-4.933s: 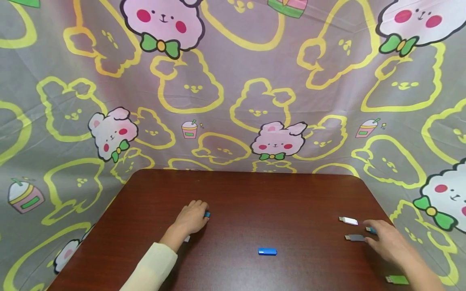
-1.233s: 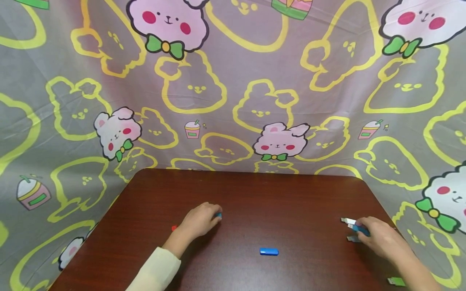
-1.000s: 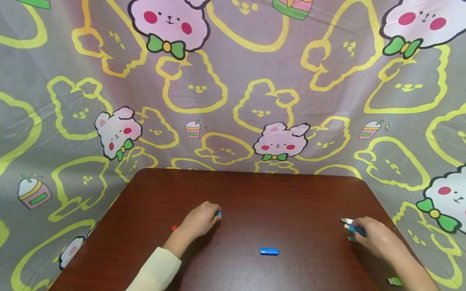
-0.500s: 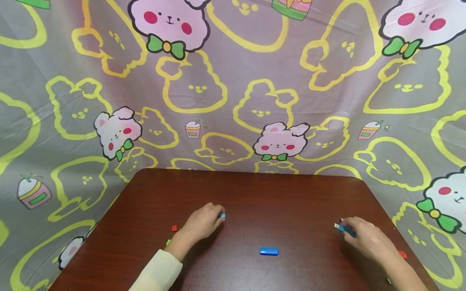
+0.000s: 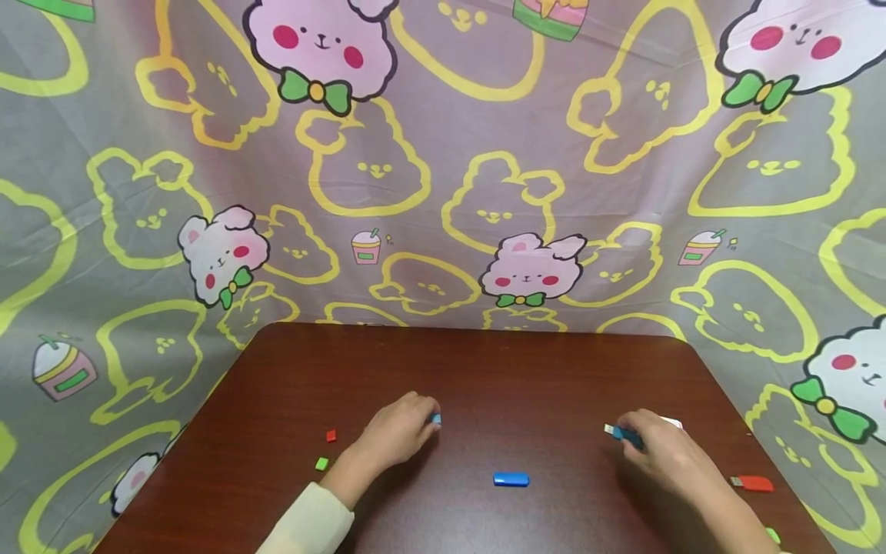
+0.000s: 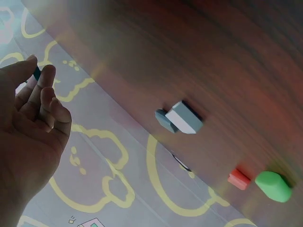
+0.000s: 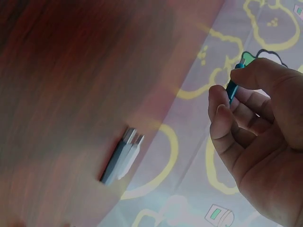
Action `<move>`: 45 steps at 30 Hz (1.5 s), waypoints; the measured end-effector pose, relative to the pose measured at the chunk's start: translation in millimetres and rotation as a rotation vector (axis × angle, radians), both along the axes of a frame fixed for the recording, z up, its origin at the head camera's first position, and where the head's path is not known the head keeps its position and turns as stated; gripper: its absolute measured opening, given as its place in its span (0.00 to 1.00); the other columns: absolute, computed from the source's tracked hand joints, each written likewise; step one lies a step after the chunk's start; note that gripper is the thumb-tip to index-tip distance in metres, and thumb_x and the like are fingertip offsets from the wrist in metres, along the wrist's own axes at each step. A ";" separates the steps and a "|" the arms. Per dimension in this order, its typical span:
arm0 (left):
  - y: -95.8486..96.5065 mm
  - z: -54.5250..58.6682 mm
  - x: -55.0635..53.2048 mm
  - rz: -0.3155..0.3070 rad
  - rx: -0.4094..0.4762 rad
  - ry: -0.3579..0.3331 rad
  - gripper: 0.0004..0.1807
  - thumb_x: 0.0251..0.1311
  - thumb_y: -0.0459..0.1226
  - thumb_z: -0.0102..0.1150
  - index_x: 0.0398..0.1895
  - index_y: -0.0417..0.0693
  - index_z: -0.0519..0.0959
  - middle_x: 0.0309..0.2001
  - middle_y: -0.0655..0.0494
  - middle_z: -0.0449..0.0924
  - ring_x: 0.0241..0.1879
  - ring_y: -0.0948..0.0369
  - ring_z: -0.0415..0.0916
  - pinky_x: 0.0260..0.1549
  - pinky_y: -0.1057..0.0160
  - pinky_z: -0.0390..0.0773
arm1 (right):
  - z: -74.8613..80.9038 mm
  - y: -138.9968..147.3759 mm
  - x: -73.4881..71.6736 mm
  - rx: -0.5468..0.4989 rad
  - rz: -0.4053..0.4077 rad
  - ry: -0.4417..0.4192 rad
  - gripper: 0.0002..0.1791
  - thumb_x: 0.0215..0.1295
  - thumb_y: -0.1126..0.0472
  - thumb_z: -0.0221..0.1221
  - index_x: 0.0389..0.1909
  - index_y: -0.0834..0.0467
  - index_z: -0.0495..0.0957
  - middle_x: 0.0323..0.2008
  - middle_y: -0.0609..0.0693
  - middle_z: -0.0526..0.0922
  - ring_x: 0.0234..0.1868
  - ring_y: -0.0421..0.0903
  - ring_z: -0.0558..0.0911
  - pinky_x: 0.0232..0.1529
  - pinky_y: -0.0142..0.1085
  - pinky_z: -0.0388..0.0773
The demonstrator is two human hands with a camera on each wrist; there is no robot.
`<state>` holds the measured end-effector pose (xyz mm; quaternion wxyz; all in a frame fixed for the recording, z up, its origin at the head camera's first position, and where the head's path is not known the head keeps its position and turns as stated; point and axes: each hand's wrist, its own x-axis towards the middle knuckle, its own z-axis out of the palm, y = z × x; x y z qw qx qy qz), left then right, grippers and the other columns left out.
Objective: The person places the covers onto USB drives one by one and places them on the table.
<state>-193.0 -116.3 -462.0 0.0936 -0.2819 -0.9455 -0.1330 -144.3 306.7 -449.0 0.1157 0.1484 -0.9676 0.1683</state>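
My left hand (image 5: 400,432) pinches a small blue cap (image 5: 436,418) between thumb and fingers; in the left wrist view the cap is mostly covered by the fingertips. Right of centre, my right hand (image 5: 661,448) grips a teal-blue USB flash drive (image 5: 628,437), its bare metal plug pointing left toward the other hand. Thumb and index finger pinch that drive (image 7: 232,88) in the right wrist view. A gap of table separates the two hands. Between and nearer than them lies a blue capped USB flash drive (image 5: 511,479).
Left on the brown table (image 5: 484,369) lie a red cap (image 5: 331,435) and green cap (image 5: 321,464), plus white (image 6: 184,118) and grey (image 6: 165,120) ones. Rightward are uncapped drives: red (image 5: 754,483), green (image 5: 772,535), white (image 7: 130,161) and dark grey (image 7: 115,161). Patterned cloth (image 5: 443,154) hangs behind.
My right hand has picked up the teal-blue drive and carried it left, uncovering the red drive. My left hand has shifted right with the blue cap, baring the red and green caps.
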 end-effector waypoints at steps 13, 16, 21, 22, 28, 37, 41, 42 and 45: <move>4.9 -3.4 2.0 -0.016 0.015 -0.050 0.06 0.68 0.42 0.64 0.43 0.52 0.81 0.34 0.63 0.76 0.34 0.67 0.71 0.26 0.68 0.74 | 1.3 -19.6 -1.0 -0.004 0.028 0.013 0.12 0.53 0.67 0.70 0.37 0.53 0.81 0.34 0.40 0.79 0.33 0.38 0.74 0.33 0.36 0.77; 6.2 -3.3 2.6 -0.015 0.017 -0.044 0.06 0.68 0.43 0.64 0.43 0.53 0.81 0.35 0.63 0.77 0.35 0.67 0.72 0.27 0.67 0.75 | 0.9 -23.1 -1.8 -0.004 0.042 0.031 0.12 0.54 0.68 0.70 0.37 0.53 0.81 0.35 0.40 0.79 0.33 0.37 0.74 0.33 0.36 0.77; 10.3 -1.3 4.5 -0.022 0.025 -0.043 0.07 0.68 0.43 0.64 0.43 0.53 0.81 0.35 0.64 0.77 0.35 0.67 0.72 0.27 0.67 0.75 | 1.6 -31.1 -1.4 -0.020 0.056 0.016 0.13 0.55 0.68 0.70 0.38 0.52 0.81 0.37 0.39 0.79 0.33 0.35 0.75 0.33 0.34 0.77; 11.6 -0.9 5.0 -0.025 0.024 -0.041 0.07 0.68 0.43 0.64 0.43 0.53 0.81 0.35 0.64 0.77 0.35 0.67 0.71 0.27 0.67 0.75 | 1.9 -33.3 -1.1 -0.021 0.058 0.016 0.13 0.55 0.68 0.70 0.39 0.52 0.81 0.37 0.39 0.79 0.33 0.34 0.75 0.32 0.34 0.77; 20.9 -1.9 7.2 -0.068 0.028 -0.024 0.07 0.67 0.43 0.64 0.43 0.52 0.81 0.35 0.63 0.78 0.34 0.68 0.70 0.28 0.69 0.75 | 2.9 -48.4 -1.7 -0.019 0.090 0.045 0.13 0.54 0.68 0.70 0.39 0.52 0.82 0.36 0.38 0.78 0.31 0.33 0.74 0.30 0.32 0.76; 32.4 -4.8 8.8 -0.080 0.023 -0.042 0.07 0.67 0.43 0.64 0.43 0.53 0.81 0.35 0.65 0.77 0.34 0.69 0.69 0.28 0.70 0.73 | 2.7 -67.1 -1.9 -0.014 0.113 0.001 0.12 0.57 0.66 0.70 0.41 0.52 0.82 0.37 0.38 0.79 0.31 0.34 0.75 0.32 0.32 0.77; 37.1 -6.3 10.0 -0.087 0.021 -0.037 0.08 0.67 0.44 0.64 0.44 0.53 0.82 0.35 0.65 0.77 0.34 0.69 0.69 0.28 0.70 0.73 | 2.4 -74.8 -2.2 -0.020 0.132 -0.013 0.12 0.57 0.66 0.70 0.40 0.52 0.82 0.36 0.38 0.77 0.31 0.34 0.74 0.31 0.32 0.76; 38.2 -6.3 10.4 -0.089 0.022 -0.039 0.08 0.67 0.44 0.64 0.44 0.53 0.82 0.34 0.65 0.77 0.34 0.69 0.69 0.28 0.70 0.73 | 2.5 -76.4 -2.3 -0.022 0.135 -0.016 0.12 0.57 0.67 0.70 0.40 0.52 0.82 0.36 0.38 0.77 0.31 0.34 0.74 0.31 0.32 0.76; 41.1 -5.8 11.5 -0.090 0.023 -0.033 0.08 0.67 0.44 0.64 0.44 0.54 0.82 0.34 0.66 0.77 0.34 0.69 0.68 0.28 0.71 0.73 | 2.3 -81.4 -2.9 -0.022 0.137 -0.021 0.12 0.57 0.66 0.70 0.40 0.52 0.82 0.36 0.39 0.78 0.31 0.34 0.74 0.31 0.32 0.77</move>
